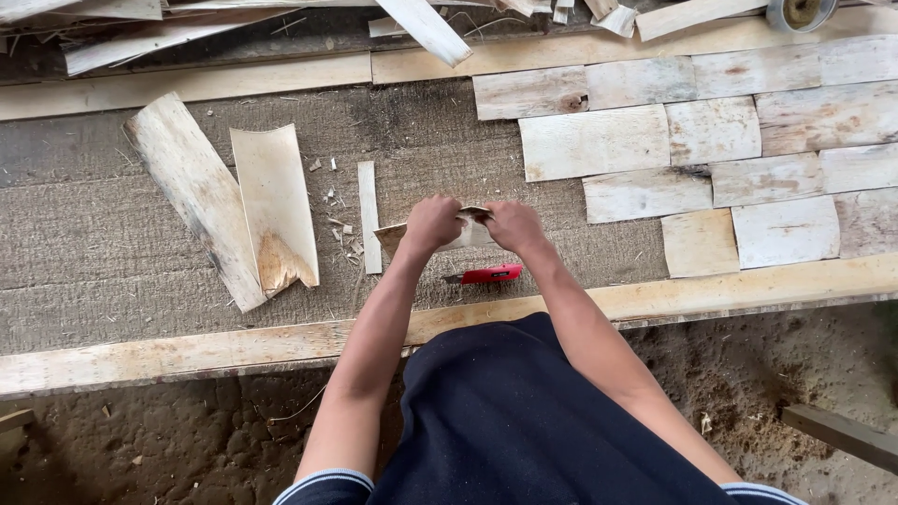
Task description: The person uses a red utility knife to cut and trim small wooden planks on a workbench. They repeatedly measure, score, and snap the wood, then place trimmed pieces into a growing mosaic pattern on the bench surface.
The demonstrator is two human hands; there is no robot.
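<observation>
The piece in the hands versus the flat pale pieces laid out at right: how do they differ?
The held piece is gripped above the table by the left hand and right hand and looks bent; the laid pieces lie flat. The held one is single; the laid ones sit edge to edge in rows. Both are pale, woody sheet material.

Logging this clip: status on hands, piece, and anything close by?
Left hand and right hand both grip the sheath piece over the mat. Red cutter lies just below, untouched.

A wood-framed bench [112,234] with a coarse mat carries pale sheaths [234,201], a strip [369,215], flattened pieces [711,150] and a red cutter [486,275].
</observation>
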